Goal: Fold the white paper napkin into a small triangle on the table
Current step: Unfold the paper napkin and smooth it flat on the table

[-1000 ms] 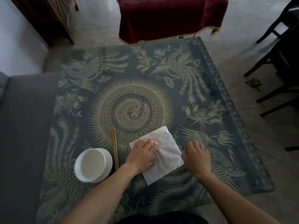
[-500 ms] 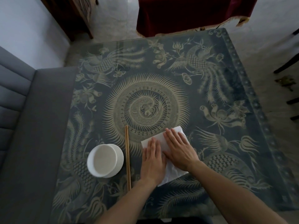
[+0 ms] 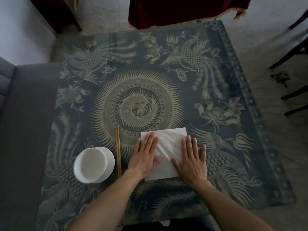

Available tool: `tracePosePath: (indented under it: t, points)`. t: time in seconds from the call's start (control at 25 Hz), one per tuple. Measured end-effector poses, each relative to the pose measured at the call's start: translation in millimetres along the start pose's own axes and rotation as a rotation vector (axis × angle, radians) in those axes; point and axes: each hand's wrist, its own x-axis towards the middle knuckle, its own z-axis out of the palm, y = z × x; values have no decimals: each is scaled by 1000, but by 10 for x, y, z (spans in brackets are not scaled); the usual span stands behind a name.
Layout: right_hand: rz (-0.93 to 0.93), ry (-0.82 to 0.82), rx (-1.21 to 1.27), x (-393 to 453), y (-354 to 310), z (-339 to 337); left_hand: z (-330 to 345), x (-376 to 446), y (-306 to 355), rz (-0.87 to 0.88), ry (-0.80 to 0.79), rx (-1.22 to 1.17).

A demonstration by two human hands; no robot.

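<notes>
While my left hand (image 3: 145,156) and right hand (image 3: 191,161) lie flat and open, pressing the napkin (image 3: 168,140) between them, I'd smooth outward before creasing.

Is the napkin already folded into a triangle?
No, the napkin lies as a flat rectangle under the left hand and right hand.

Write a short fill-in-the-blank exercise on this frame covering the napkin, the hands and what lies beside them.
1. Both hands, left hand and right hand, lie flat on the white ____.
2. The bowl sits to the ____ of the chopsticks.
3. The napkin still looks rectangular, not yet a ____.

Missing words: napkin; left; triangle
</notes>
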Motion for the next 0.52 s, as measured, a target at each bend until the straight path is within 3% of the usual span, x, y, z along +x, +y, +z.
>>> tracePosePath:
  t: [0.16, 0.36, 0.52]
  points:
    - [29, 49, 37, -11, -33, -64, -57, 72, -61, 41, 28, 13]
    - [-265, 27, 26, 380, -265, -152, -60, 118, 211, 31, 189, -141]
    - [-300, -23, 12, 423, -169, -60, 63, 141, 323, -36, 156, -183]
